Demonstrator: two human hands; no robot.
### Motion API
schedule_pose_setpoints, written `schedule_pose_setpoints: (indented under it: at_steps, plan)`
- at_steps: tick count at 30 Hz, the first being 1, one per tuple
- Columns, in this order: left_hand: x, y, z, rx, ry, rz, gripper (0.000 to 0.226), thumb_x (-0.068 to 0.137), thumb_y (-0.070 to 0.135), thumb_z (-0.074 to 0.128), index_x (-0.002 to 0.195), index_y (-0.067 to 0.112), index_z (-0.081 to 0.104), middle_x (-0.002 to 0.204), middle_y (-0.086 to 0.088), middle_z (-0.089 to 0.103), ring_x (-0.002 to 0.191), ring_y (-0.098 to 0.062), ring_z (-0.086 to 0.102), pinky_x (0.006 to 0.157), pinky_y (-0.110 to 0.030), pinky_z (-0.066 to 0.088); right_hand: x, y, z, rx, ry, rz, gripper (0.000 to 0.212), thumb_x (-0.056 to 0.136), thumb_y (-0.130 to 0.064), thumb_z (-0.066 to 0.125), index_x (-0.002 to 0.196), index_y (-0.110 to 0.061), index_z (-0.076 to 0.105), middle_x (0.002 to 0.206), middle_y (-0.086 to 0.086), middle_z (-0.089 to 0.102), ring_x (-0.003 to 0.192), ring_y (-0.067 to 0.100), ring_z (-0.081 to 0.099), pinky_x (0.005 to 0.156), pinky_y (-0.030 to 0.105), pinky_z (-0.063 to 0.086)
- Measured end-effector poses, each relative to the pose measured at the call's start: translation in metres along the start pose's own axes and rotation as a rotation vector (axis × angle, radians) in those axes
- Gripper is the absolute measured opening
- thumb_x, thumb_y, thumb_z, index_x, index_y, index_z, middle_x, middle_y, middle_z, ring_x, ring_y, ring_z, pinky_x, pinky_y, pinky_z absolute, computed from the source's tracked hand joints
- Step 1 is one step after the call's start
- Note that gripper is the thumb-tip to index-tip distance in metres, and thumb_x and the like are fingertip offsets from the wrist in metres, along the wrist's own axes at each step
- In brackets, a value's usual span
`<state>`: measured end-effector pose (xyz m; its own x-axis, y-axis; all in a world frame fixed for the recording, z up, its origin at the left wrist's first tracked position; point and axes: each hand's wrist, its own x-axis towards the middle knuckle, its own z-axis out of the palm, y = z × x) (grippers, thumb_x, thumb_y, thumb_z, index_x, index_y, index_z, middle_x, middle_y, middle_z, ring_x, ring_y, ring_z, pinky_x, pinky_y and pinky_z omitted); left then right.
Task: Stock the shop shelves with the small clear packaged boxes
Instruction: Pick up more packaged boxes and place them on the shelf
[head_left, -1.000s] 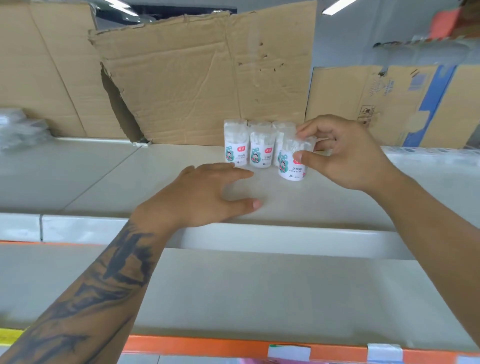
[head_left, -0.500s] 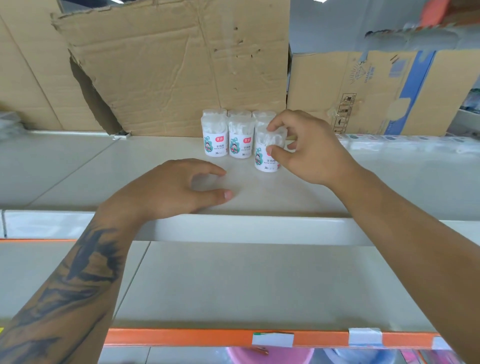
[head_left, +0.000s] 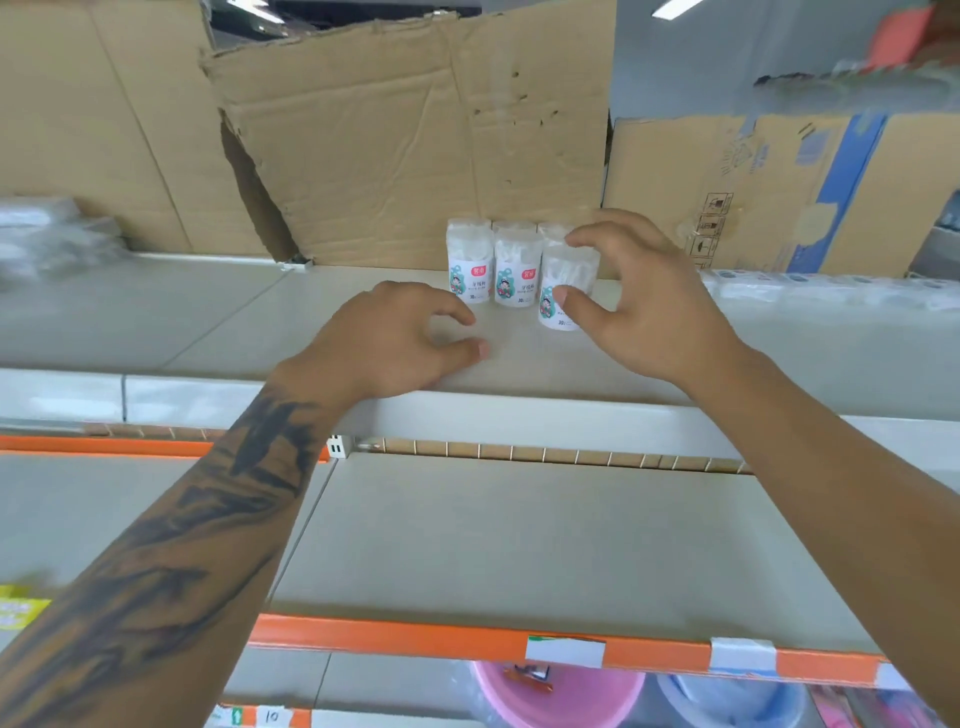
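Note:
Several small clear boxes with white labels stand on the upper shelf (head_left: 208, 332) against a cardboard sheet. Two are at the back, the left box (head_left: 470, 262) and the middle box (head_left: 514, 273), with a third half hidden behind the front box (head_left: 566, 280). My right hand (head_left: 644, 306) hovers around the front box with thumb and fingers spread, the thumb in front of its label and no grip on it. On the shelf, just left of the boxes, my left hand (head_left: 395, 340) rests with loosely curled fingers and holds nothing.
Torn cardboard (head_left: 405, 145) and a printed carton (head_left: 779, 192) back the shelf. Wrapped clear packs lie at the far left (head_left: 47, 239) and far right (head_left: 831, 288). A lower shelf (head_left: 545, 545) with an orange edge strip sits below, with pink (head_left: 556, 696) and blue basins under it.
My right hand set the front box down beside the back row and opened its fingers, letting go of it. My left hand stayed on the shelf, curling slightly.

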<state>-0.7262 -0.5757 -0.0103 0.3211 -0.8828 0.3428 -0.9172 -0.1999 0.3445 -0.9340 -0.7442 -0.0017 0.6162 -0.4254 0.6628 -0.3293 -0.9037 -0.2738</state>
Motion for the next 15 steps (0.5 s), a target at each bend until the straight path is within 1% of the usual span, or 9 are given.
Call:
schedule_pose_setpoints:
  at_steps: [2,4,6,8,10,12,15]
  plan:
    - [-0.008,0.002,-0.005,0.124,0.145,0.024,0.042,0.089,0.068,0.06,0.117,0.039,0.071,0.126,0.01,0.069,0.12,-0.019,0.061,0.106,-0.041,0.044,-0.017,-0.019,0.004,-0.033,-0.025,0.015,0.049,0.09,-0.051,0.066,0.133,-0.028,0.06,0.151,0.001,0.046,0.136,0.022,0.049,0.113,0.034,0.038]
    - [-0.021,-0.002,-0.011,0.141,0.234,0.027,0.043,0.091,0.068,0.056,0.116,0.037,0.071,0.122,0.009,0.072,0.115,-0.02,0.063,0.103,-0.04,0.045,-0.035,-0.043,0.009,-0.088,-0.027,0.023,0.05,0.094,-0.057,0.059,0.137,-0.032,0.058,0.152,-0.003,0.045,0.135,0.019,0.047,0.109,0.035,0.04]
    - [-0.042,-0.014,-0.017,0.152,0.269,0.036,0.05,0.089,0.072,0.048,0.115,0.037,0.072,0.12,0.009,0.072,0.112,-0.021,0.065,0.1,-0.039,0.046,-0.052,-0.068,0.015,-0.117,0.025,0.023,0.052,0.096,-0.06,0.053,0.138,-0.03,0.058,0.151,-0.002,0.047,0.134,0.021,0.048,0.107,0.037,0.042]
    - [-0.069,-0.033,-0.025,0.141,0.313,0.051,0.053,0.087,0.07,0.045,0.116,0.035,0.072,0.12,0.008,0.072,0.11,-0.022,0.066,0.1,-0.04,0.046,-0.068,-0.096,0.027,-0.143,0.071,0.031,0.055,0.097,-0.06,0.049,0.138,-0.026,0.06,0.151,0.003,0.049,0.135,0.028,0.049,0.107,0.043,0.044]
    - [-0.101,-0.054,-0.036,0.112,0.365,0.07,0.051,0.089,0.067,0.049,0.117,0.032,0.073,0.121,0.007,0.072,0.11,-0.022,0.066,0.101,-0.04,0.044,-0.084,-0.126,0.045,-0.171,0.093,0.032,0.055,0.098,-0.06,0.048,0.137,-0.023,0.061,0.151,0.007,0.048,0.136,0.031,0.048,0.107,0.049,0.044]
    - [-0.134,-0.078,-0.047,0.126,0.4,0.076,0.046,0.09,0.063,0.053,0.118,0.03,0.073,0.122,0.007,0.071,0.111,-0.023,0.066,0.101,-0.041,0.041,-0.1,-0.158,0.064,-0.196,0.108,0.021,0.053,0.098,-0.058,0.05,0.136,-0.022,0.061,0.152,0.009,0.047,0.136,0.032,0.048,0.107,0.049,0.042]
    - [-0.177,-0.117,-0.064,0.139,0.379,0.061,0.046,0.09,0.06,0.057,0.12,0.029,0.072,0.124,0.005,0.07,0.112,-0.026,0.066,0.104,-0.045,0.043,-0.114,-0.21,0.094,-0.205,0.12,0.037,0.052,0.098,-0.056,0.051,0.135,-0.022,0.062,0.154,0.009,0.044,0.136,0.032,0.047,0.108,0.048,0.04]
